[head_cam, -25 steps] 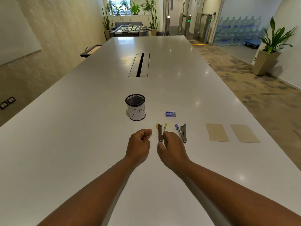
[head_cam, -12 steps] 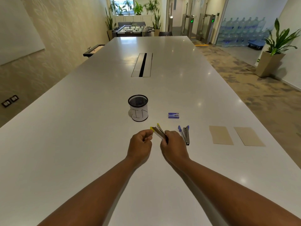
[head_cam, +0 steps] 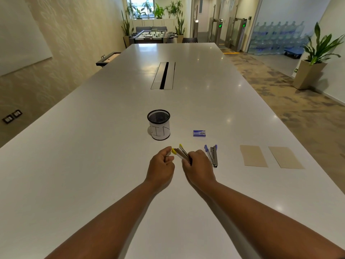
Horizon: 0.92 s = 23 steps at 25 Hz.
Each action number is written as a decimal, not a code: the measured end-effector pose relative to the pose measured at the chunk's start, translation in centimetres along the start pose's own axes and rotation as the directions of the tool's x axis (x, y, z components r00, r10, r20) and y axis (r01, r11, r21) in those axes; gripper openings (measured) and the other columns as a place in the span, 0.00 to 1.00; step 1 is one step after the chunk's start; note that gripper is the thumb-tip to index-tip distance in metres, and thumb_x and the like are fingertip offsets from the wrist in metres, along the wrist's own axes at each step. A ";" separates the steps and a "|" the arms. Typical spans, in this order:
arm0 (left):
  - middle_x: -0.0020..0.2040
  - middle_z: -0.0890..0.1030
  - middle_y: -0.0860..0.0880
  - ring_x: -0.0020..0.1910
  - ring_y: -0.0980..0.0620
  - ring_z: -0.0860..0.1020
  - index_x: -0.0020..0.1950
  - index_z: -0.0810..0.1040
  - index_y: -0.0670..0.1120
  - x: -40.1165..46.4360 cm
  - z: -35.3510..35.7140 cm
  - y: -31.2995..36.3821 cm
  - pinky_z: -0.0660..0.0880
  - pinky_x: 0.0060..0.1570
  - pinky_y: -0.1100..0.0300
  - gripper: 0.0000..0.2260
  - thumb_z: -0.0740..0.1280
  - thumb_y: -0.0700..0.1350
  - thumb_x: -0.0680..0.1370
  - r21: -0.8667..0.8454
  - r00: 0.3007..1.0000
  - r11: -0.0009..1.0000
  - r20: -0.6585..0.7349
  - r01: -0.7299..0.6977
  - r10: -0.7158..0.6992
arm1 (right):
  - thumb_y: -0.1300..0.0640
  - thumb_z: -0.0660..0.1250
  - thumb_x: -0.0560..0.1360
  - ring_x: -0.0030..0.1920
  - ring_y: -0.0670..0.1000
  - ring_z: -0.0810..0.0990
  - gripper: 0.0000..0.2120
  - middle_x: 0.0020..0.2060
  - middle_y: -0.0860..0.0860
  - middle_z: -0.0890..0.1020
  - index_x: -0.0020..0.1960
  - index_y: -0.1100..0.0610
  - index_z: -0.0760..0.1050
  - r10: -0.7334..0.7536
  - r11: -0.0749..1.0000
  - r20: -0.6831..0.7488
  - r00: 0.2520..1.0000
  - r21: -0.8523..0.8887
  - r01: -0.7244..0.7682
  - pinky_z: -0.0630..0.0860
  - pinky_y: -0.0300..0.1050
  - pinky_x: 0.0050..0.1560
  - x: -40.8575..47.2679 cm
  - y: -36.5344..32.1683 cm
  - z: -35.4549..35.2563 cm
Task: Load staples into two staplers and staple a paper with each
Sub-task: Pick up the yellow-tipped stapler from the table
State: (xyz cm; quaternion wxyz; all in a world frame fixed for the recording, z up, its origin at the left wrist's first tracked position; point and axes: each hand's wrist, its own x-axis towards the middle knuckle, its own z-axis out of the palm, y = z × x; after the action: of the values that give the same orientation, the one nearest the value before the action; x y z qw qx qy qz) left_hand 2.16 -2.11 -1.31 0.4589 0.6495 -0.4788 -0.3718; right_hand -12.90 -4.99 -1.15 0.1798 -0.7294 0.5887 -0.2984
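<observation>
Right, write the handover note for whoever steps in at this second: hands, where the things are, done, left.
Right hand grips the yellow stapler, held opened up off the table. Left hand pinches something small and pale beside the stapler's yellow tip, seemingly a staple strip; too small to be sure.
Purple stapler lies opened on the table, right of the hands. Staple box sits behind it. Two brown papers lie flat further right, untouched. Mesh cup stands behind the hands.
Done: both staplers opened.
Left: load both, then staple a paper with each.
</observation>
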 end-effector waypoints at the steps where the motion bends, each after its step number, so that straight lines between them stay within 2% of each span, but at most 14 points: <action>1: 0.71 0.75 0.53 0.56 0.66 0.78 0.77 0.68 0.48 0.0 0.0 0.0 0.71 0.44 0.81 0.27 0.62 0.32 0.79 0.002 1.000 1.000 0.002 0.000 0.000 | 0.53 0.66 0.80 0.39 0.50 0.74 0.10 0.40 0.52 0.75 0.46 0.59 0.78 0.001 1.000 -0.002 1.000 0.009 -0.001 0.71 0.44 0.39 -0.1 0.0 -0.1; 3: 0.73 0.74 0.51 0.59 0.62 0.78 0.78 0.66 0.49 -0.1 0.0 0.0 0.71 0.47 0.77 0.29 0.61 0.32 0.78 -0.003 1.000 1.000 0.011 0.006 -0.006 | 0.54 0.66 0.79 0.39 0.50 0.74 0.09 0.40 0.53 0.76 0.45 0.59 0.78 0.002 0.999 -0.011 1.000 0.041 -0.002 0.72 0.44 0.39 -0.3 -0.2 -0.4; 6: 0.73 0.75 0.50 0.60 0.64 0.78 0.78 0.67 0.49 -0.1 -0.1 0.1 0.70 0.53 0.74 0.28 0.61 0.32 0.78 -0.028 1.000 1.000 0.007 0.004 -0.003 | 0.55 0.67 0.79 0.38 0.52 0.75 0.11 0.36 0.54 0.78 0.42 0.60 0.79 0.022 0.990 -0.019 1.000 0.142 -0.019 0.73 0.49 0.39 -0.7 -0.1 -1.3; 8: 0.74 0.74 0.51 0.66 0.60 0.75 0.77 0.68 0.49 0.0 -0.1 0.1 0.70 0.61 0.69 0.26 0.61 0.35 0.80 -0.058 1.000 0.998 0.011 0.001 0.000 | 0.54 0.66 0.79 0.35 0.50 0.76 0.12 0.33 0.54 0.79 0.40 0.60 0.80 0.045 0.965 -0.003 0.999 0.257 -0.043 0.74 0.50 0.38 -1.3 0.3 -2.1; 10: 0.74 0.74 0.52 0.71 0.52 0.74 0.77 0.68 0.54 0.1 0.3 -0.1 0.70 0.71 0.56 0.24 0.62 0.41 0.81 -0.098 0.998 0.995 0.061 0.020 -0.014 | 0.53 0.67 0.79 0.34 0.45 0.75 0.11 0.33 0.52 0.80 0.41 0.57 0.80 0.071 0.922 0.037 0.997 0.380 -0.080 0.73 0.44 0.36 -2.2 0.7 -2.8; 11: 0.74 0.74 0.53 0.71 0.50 0.73 0.77 0.68 0.57 0.0 0.6 0.0 0.70 0.72 0.49 0.24 0.62 0.45 0.81 -0.111 0.995 0.993 0.100 0.023 -0.012 | 0.53 0.67 0.79 0.34 0.43 0.75 0.11 0.33 0.51 0.81 0.42 0.57 0.81 0.079 0.896 0.062 0.995 0.434 -0.098 0.72 0.40 0.36 -2.5 0.7 -3.1; 13: 0.73 0.74 0.55 0.72 0.52 0.72 0.76 0.66 0.63 -0.3 1.2 0.5 0.68 0.74 0.46 0.22 0.61 0.51 0.82 -0.150 0.982 0.989 0.189 0.015 0.014 | 0.54 0.66 0.80 0.33 0.40 0.75 0.10 0.31 0.46 0.79 0.44 0.57 0.82 0.090 0.844 0.111 0.990 0.520 -0.135 0.70 0.33 0.34 -2.8 0.8 -3.6; 15: 0.74 0.73 0.53 0.74 0.53 0.70 0.75 0.68 0.64 -0.5 1.9 1.3 0.65 0.75 0.47 0.19 0.59 0.53 0.84 -0.230 0.969 0.973 0.241 0.010 0.047 | 0.55 0.65 0.82 0.32 0.39 0.74 0.10 0.30 0.40 0.78 0.46 0.56 0.82 0.096 0.808 0.148 0.984 0.565 -0.164 0.69 0.30 0.33 -2.7 0.9 -4.1; 17: 0.69 0.78 0.50 0.70 0.53 0.74 0.71 0.72 0.64 -0.5 2.5 1.8 0.68 0.73 0.50 0.15 0.58 0.55 0.84 -0.265 0.970 0.964 0.226 -0.023 0.085 | 0.54 0.64 0.82 0.30 0.40 0.72 0.10 0.29 0.40 0.77 0.47 0.56 0.82 0.092 0.794 0.174 0.980 0.582 -0.178 0.69 0.31 0.32 -2.6 0.9 -4.4; 19: 0.61 0.82 0.49 0.61 0.50 0.79 0.62 0.76 0.63 -0.5 3.0 2.3 0.73 0.65 0.49 0.11 0.61 0.58 0.81 -0.296 0.978 0.954 0.187 -0.038 0.097 | 0.54 0.62 0.83 0.31 0.44 0.72 0.12 0.29 0.45 0.77 0.48 0.57 0.82 0.097 0.774 0.200 0.975 0.601 -0.200 0.70 0.35 0.32 -2.6 0.9 -4.6; 21: 0.51 0.83 0.49 0.50 0.49 0.79 0.55 0.77 0.58 -0.5 3.2 2.4 0.75 0.56 0.44 0.10 0.64 0.60 0.78 -0.297 0.984 0.954 0.152 -0.046 0.095 | 0.53 0.59 0.85 0.31 0.49 0.74 0.15 0.31 0.53 0.77 0.49 0.61 0.80 0.076 0.731 0.230 0.970 0.649 -0.212 0.73 0.39 0.33 -2.7 0.8 -4.6; 23: 0.45 0.83 0.48 0.46 0.47 0.80 0.51 0.78 0.55 -0.4 3.3 2.4 0.77 0.54 0.39 0.13 0.66 0.62 0.75 -0.264 0.985 0.963 0.139 -0.062 0.101 | 0.53 0.59 0.85 0.31 0.52 0.76 0.16 0.32 0.57 0.78 0.50 0.63 0.77 0.022 0.717 0.253 0.967 0.670 -0.192 0.75 0.42 0.33 -2.7 0.4 -4.5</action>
State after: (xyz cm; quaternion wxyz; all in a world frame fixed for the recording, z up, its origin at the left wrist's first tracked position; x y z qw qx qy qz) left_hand -1.66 -2.80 -0.04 0.5170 0.5337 -0.4861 -0.4600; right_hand -16.48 -2.07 1.35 0.5211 -0.6038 0.4520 -0.3995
